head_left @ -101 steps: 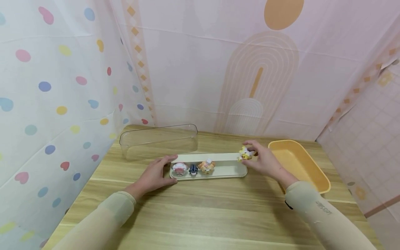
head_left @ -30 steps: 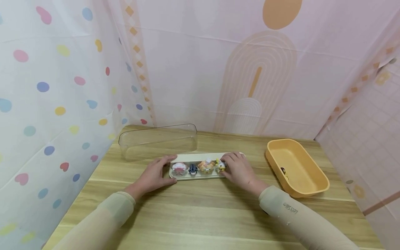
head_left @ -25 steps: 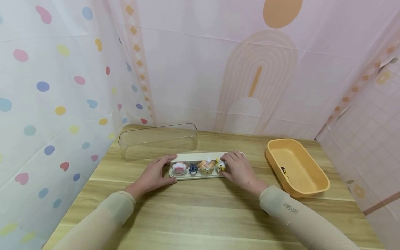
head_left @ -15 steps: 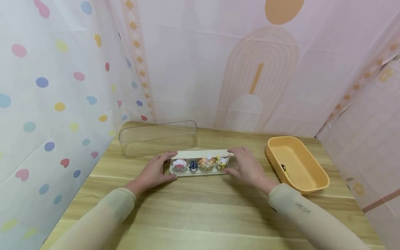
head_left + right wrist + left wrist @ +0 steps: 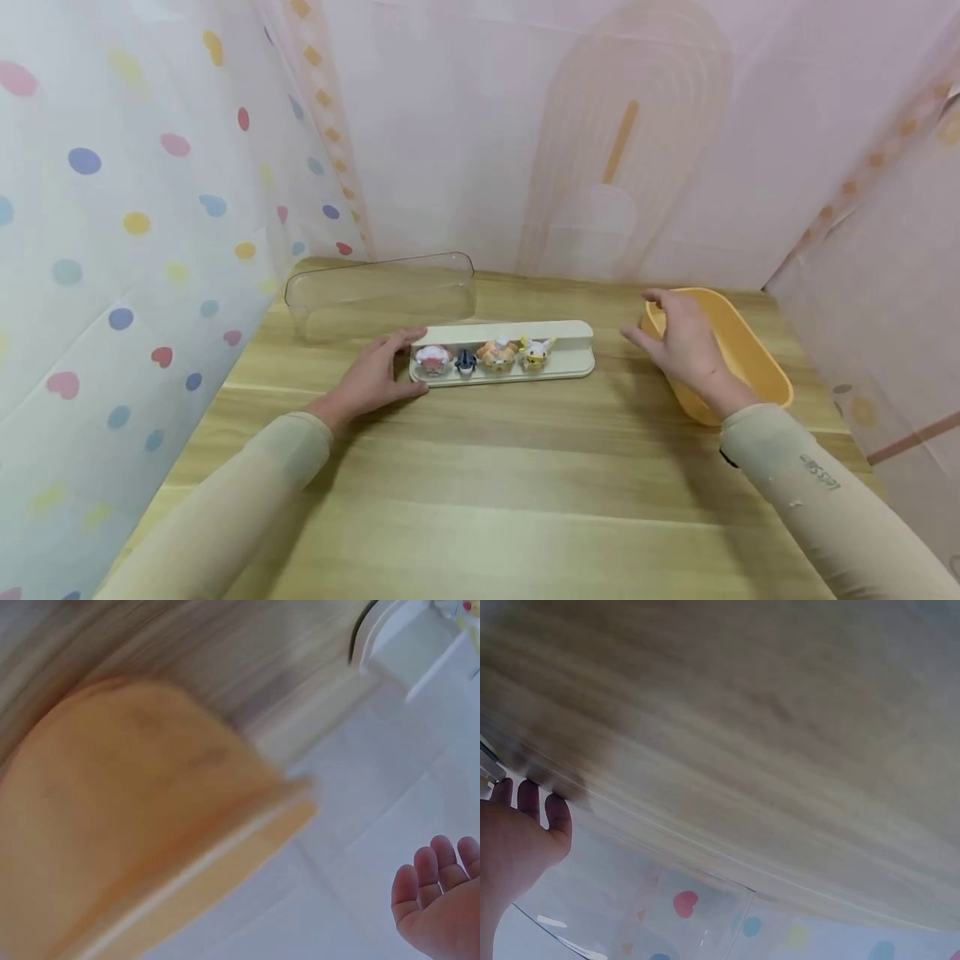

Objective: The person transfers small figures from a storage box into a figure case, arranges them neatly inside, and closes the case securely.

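A cream two-step display base (image 5: 570,364) lies mid-table with a row of small figurines on its lower step. From the left come a pink-and-white figurine (image 5: 432,359), a dark blue one (image 5: 466,362), an orange one with a white top (image 5: 498,353) and a yellow-and-white one (image 5: 535,353). My left hand (image 5: 375,374) grips the base's left end, thumb at the front edge and fingers at the back. My right hand (image 5: 686,348) holds nothing, thumb and fingers spread, at the near left rim of the yellow bin (image 5: 750,350). The hand and sleeve hide part of the bin's inside.
A clear plastic cover (image 5: 382,292) stands behind the base at the back left of the wooden table (image 5: 480,500). Patterned cloth (image 5: 465,150) hangs along the back and both sides. The bin stands near the table's right side.
My right hand brought the yellow-and-white figurine to the base, let go of it beside the orange one, then moved right to the bin. My left hand stays at the base. The head view tilted down.
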